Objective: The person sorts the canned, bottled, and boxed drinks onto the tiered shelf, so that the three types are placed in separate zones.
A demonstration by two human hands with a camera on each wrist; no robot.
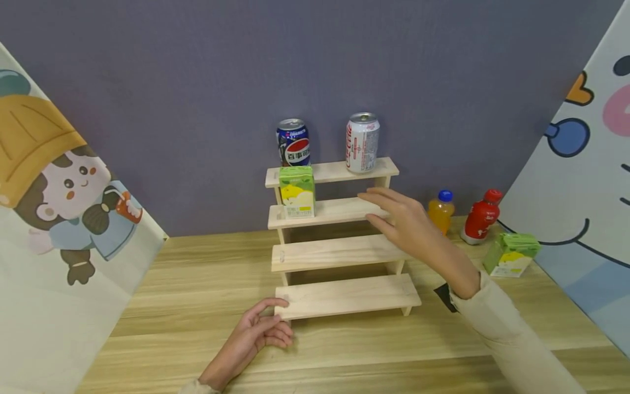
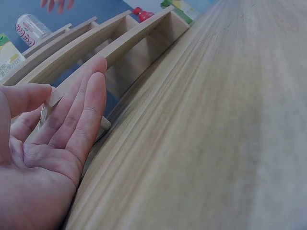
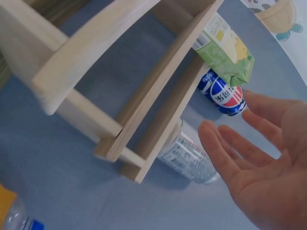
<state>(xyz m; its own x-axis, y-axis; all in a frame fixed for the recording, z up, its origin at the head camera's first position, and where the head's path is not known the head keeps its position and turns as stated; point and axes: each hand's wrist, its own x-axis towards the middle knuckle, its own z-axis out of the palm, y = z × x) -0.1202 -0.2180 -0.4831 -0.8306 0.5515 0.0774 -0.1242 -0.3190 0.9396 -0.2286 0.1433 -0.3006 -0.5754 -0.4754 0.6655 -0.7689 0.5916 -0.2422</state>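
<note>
A wooden step shelf (image 1: 344, 298) with several tiers stands on the table. My left hand (image 1: 258, 331) pinches the left front corner of its lowest board; the left wrist view shows the thumb and fingers (image 2: 86, 110) about that corner. Above the right part of the middle tiers my right hand (image 1: 406, 221) hovers with fingers extended, holding nothing. On the top tier stand a blue Pepsi can (image 1: 293, 143) at left and a white Coca-Cola can (image 1: 362, 143) at right. A green juice carton (image 1: 297, 192) stands upright on the second tier's left end.
Right of the shelf stand an orange drink bottle (image 1: 441, 210) with a blue cap, a red bottle (image 1: 481, 218) and another green juice carton (image 1: 512, 254). A small black piece (image 1: 445, 297) lies on the table. A grey wall panel (image 1: 197, 109) rises behind; cartoon-printed panels flank both sides.
</note>
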